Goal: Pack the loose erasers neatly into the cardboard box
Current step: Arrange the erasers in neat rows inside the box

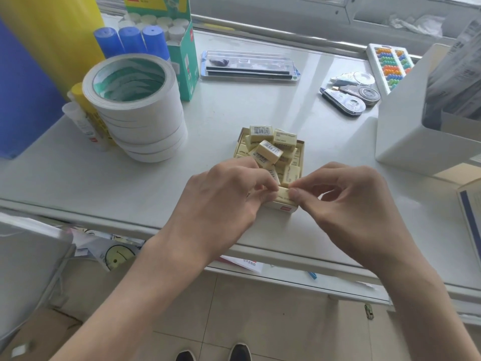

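Together hands (285,194) pinch small yellow rectangular eraser (283,195) over cardboard box (282,207).

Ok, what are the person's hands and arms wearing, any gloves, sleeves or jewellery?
Nothing is worn. The left hand and right hand have no gloves, and no ring, watch or bracelet shows. The left forearm and right forearm are uncovered all the way to the frame's edge, so no sleeve is in view.

Tape stack (140,108) crowds the left; white bin (406,131) blocks the right.
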Demonstrator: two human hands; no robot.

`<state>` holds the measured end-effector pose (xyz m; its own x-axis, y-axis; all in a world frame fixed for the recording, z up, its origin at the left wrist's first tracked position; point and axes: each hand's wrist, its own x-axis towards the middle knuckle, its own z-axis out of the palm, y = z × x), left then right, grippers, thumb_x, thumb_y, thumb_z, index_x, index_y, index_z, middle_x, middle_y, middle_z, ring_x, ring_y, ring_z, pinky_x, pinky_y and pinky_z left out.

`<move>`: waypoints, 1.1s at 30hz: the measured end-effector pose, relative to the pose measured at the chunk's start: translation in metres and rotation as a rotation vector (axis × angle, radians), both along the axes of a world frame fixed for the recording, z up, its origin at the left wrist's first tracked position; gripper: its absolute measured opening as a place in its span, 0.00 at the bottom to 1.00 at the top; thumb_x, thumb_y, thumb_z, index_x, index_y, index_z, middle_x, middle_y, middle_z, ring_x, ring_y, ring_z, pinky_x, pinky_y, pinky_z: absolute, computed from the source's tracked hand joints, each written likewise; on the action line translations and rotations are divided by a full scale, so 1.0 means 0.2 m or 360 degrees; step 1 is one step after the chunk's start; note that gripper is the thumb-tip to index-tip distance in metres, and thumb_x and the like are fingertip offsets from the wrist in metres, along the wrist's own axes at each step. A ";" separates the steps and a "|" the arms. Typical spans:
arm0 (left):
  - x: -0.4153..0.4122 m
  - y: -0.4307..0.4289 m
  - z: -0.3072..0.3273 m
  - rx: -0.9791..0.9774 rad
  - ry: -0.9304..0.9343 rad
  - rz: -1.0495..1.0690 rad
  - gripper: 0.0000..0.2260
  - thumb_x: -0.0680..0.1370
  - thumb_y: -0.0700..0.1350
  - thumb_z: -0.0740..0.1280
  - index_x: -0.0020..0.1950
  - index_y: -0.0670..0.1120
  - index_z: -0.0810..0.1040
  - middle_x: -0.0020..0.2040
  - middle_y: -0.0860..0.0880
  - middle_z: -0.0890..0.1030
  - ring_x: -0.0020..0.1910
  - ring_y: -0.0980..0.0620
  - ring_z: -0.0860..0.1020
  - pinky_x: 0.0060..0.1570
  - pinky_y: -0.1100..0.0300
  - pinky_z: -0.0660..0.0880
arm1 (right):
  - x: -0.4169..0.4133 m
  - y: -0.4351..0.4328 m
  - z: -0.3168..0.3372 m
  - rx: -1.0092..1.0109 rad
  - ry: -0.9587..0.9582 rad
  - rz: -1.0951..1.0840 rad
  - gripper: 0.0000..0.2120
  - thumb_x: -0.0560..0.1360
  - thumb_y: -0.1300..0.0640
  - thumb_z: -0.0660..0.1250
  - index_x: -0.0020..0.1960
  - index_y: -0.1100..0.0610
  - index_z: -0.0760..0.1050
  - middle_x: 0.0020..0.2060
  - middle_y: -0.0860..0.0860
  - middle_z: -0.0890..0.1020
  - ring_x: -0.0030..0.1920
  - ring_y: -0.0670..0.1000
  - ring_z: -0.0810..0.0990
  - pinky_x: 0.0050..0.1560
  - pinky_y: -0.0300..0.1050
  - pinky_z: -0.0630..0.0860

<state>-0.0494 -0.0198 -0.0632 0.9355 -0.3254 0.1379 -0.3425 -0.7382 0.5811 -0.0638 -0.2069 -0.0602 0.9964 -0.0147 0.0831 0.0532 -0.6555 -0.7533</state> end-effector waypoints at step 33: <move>0.05 -0.01 0.00 -0.0104 -0.0059 0.0058 0.07 0.78 0.48 0.68 0.56 0.54 0.81 0.48 0.59 0.76 0.36 0.59 0.73 0.41 0.59 0.71 | 0.14 -0.04 0.05 0.0303 0.0057 -0.0034 0.03 0.75 0.57 0.73 0.47 0.51 0.79 0.39 0.49 0.83 0.37 0.50 0.83 0.36 0.43 0.78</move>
<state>-0.0386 -0.0219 -0.0624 0.9403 -0.2805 0.1925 -0.3383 -0.7117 0.6157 -0.0352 -0.2144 -0.0493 0.9980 -0.0478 0.0414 0.0118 -0.5019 -0.8648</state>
